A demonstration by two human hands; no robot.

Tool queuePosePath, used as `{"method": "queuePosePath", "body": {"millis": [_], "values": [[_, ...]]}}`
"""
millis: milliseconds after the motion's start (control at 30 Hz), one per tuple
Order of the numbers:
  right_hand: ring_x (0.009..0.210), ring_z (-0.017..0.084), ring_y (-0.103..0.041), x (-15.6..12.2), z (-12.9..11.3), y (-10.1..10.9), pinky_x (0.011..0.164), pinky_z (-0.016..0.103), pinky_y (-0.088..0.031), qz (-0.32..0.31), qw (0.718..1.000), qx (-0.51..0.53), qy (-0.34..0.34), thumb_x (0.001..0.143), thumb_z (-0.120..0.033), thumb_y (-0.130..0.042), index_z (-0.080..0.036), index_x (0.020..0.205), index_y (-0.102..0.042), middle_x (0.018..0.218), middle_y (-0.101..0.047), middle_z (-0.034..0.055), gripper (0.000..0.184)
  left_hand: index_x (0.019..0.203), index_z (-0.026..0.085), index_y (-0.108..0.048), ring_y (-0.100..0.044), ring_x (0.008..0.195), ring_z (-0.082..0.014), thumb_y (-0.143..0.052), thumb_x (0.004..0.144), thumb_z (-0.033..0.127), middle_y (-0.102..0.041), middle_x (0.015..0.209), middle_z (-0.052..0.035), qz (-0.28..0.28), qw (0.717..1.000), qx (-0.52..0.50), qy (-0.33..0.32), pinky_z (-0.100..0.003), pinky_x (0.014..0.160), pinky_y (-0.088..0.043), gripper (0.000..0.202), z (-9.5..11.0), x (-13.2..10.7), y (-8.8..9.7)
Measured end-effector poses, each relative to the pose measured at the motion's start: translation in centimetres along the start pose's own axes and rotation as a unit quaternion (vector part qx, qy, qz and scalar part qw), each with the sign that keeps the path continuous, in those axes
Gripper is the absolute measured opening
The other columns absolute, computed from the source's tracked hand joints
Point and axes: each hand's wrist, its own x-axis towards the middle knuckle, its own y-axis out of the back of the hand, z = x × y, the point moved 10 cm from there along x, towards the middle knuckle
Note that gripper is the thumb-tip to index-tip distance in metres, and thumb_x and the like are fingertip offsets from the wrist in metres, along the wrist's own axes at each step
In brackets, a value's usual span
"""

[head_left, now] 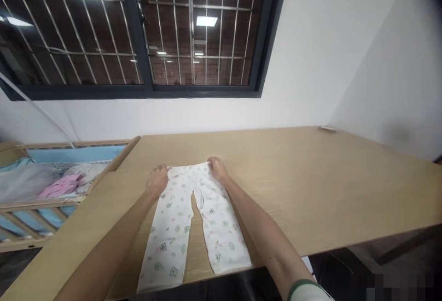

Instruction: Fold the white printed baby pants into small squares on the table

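Note:
A small pair of white pants point(172, 227) with a green and pink print lies spread flat on the wooden table, waistband away from me and both legs toward me. The left leg's hem reaches the table's front edge. My left hand point(158, 179) is closed on the left corner of the waistband. At the right corner, my right hand point(217, 170) grips the waistband too, fingers bent over its edge. The fingertips of both hands are partly hidden.
The light wooden table point(293, 186) runs far to the right and back to the white wall. To the left stands a wooden crib point(113, 167) with blue lining, a pink cloth point(64, 185) and white bedding. A small pale object point(327, 129) lies at the back. Above is a barred window point(203, 29).

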Motion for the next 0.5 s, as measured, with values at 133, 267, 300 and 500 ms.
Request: {"method": "queuePosePath", "body": {"millis": [133,267,300,500], "values": [[0.105,0.019,-0.056,0.3,1.7,-1.2,0.089,0.026,-0.039,-0.011,0.999,-0.009,-0.052,0.094,-0.009,-0.052,-0.015,0.116,-0.065,0.121,-0.061,0.0126,0.026,0.114,0.008,-0.061,-0.064,0.107,-0.0322,-0.032,0.101,0.025,-0.066,0.114,-0.0239,-0.003,0.999,-0.004,0.032,-0.039,0.086,-0.049,0.037,0.2,0.0,-0.7],[0.1,0.019,-0.059,0.4,2.7,-1.6,0.087,0.026,-0.04,-0.02,0.996,0.001,-0.091,0.094,-0.012,-0.053,-0.015,0.109,-0.069,0.112,-0.066,0.0125,0.021,0.119,0.006,-0.058,-0.058,0.115,-0.035,-0.034,0.1,0.026,-0.063,0.119,-0.0261,0.015,0.999,-0.018,0.037,-0.043,0.093,-0.046,0.037,0.9,-0.8,1.5],[0.098,0.018,-0.06,0.5,2.9,-1.6,0.086,0.026,-0.041,-0.023,0.995,0.008,-0.1,0.094,-0.013,-0.054,-0.015,0.109,-0.069,0.109,-0.067,0.012,0.021,0.121,0.005,-0.057,-0.056,0.118,-0.0355,-0.034,0.099,0.027,-0.062,0.122,-0.0266,0.02,0.999,-0.024,0.031,-0.044,0.095,-0.044,0.038,1.4,-1.2,2.3],[0.08,0.016,-0.063,1.3,3.3,-2.2,0.08,0.026,-0.044,-0.063,0.986,0.055,-0.141,0.091,-0.03,-0.064,-0.015,0.099,-0.07,0.08,-0.07,0.0033,0.018,0.104,0.019,-0.063,-0.064,0.103,-0.0215,-0.036,0.102,0.035,-0.07,0.109,-0.0107,-0.044,0.987,-0.093,-0.121,-0.032,0.088,-0.047,0.031,11.4,-9.4,5.5]]}}
